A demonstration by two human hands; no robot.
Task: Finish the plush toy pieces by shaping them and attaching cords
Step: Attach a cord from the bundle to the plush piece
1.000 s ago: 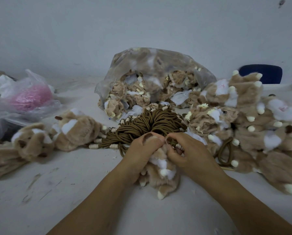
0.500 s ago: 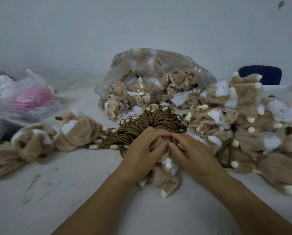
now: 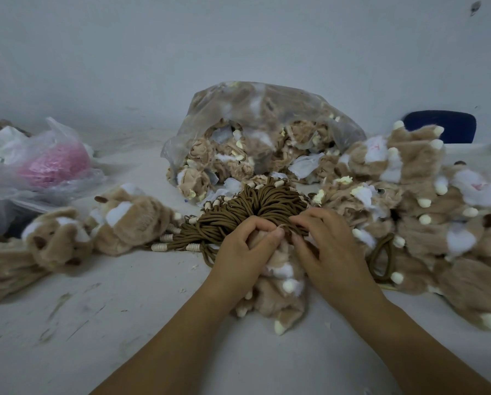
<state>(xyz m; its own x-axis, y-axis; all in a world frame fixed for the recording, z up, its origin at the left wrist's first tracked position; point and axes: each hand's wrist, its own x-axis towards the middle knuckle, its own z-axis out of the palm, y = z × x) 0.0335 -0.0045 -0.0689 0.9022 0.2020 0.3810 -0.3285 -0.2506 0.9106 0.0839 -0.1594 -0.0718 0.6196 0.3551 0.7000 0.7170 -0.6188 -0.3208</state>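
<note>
1. A bundle of dark brown cords point(image 3: 255, 212) lies fanned out on the white table point(image 3: 124, 323); every place below is given from this bundle.
2. Ribbed cream beads point(image 3: 160, 247) sit on the cord ends along its left and far edges.
3. Just in front of the bundle, touching its near edge, lies a tan and white plush toy piece point(image 3: 278, 292) with small cream paw tips pointing towards the person.
4. The left hand point(image 3: 247, 246) grips the top of this piece, with the fingers curled over the fur and the thumb pressed against it.
5. The right hand point(image 3: 327, 249) meets it from the other side with bent fingers and pinches the same top end. I cannot tell whether a cord strand is caught in that pinch.
6. Behind the bundle, a clear plastic bag point(image 3: 267, 104) lies open towards it, filled with beige plush parts.
7. Right of the bundle rises a heap of tan plush toys point(image 3: 426, 201), and a loose brown cord loop point(image 3: 381, 258) lies at its near foot.
8. Left of the bundle lie two more tan plush animals point(image 3: 130, 218).
9. Far left of it sits a thin bag holding a pink ball point(image 3: 56, 163).
10. Behind the heap, right of the bundle, a dark blue chair back point(image 3: 441, 126) shows.
</note>
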